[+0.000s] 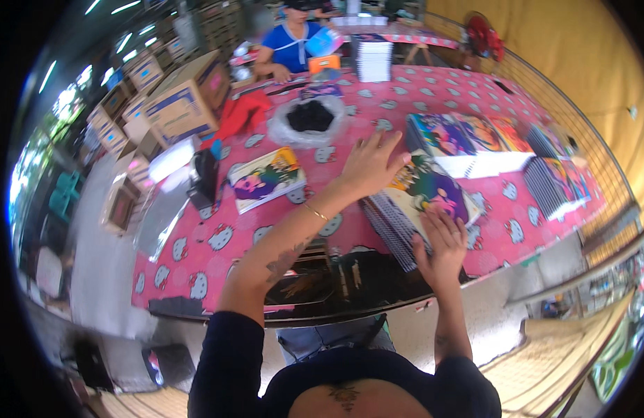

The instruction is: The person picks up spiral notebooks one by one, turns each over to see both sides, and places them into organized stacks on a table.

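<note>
A stack of spiral-bound notebooks (pixel 437 184) with colourful illustrated covers lies on the pink patterned table in front of me, its coil bindings showing along the left side. My left hand (pixel 371 165) reaches over the stack's far left corner, fingers stretched and spread, holding nothing visible. Flat on the top cover near the front rests my right hand (pixel 444 242), its fingers extended and its thumb by the coils. To the left of my left forearm lies a smaller pile of notebooks (pixel 266 180) with a similar cover.
More notebook stacks (pixel 468 166) stand beyond and to the right. A clear plastic bag (pixel 284 130) of black items, a red cloth (pixel 242 115) and a black holder (pixel 202 177) sit leftward. Cardboard boxes (pixel 179 111) line the left. Across the table sits a person (pixel 294 45) in blue.
</note>
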{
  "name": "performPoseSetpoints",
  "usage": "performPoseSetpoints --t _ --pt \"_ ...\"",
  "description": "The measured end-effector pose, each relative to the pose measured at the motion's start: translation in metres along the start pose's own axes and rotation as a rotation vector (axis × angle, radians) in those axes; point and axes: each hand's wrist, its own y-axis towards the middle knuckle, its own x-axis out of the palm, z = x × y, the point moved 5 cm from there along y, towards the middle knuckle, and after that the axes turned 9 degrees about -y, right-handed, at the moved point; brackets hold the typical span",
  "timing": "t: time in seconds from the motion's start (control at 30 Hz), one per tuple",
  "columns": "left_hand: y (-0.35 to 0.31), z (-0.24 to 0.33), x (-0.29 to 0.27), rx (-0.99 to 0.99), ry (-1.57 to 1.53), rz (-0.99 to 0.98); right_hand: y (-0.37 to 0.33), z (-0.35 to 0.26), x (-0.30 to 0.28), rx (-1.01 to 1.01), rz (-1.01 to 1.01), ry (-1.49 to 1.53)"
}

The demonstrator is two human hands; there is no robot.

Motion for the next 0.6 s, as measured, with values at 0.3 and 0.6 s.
performPoseSetpoints --t 0.3,0.6 --pt "-0.096 -0.29 -0.15 -0.545 0.247 -0.144 -0.012 -0.135 0.035 -0.225 -0.212 0.854" --pt "-0.121 -0.477 -0.131 -0.762 0.321 -0.165 -0.002 -0.149 0.112 -0.149 -0.611 1.151"
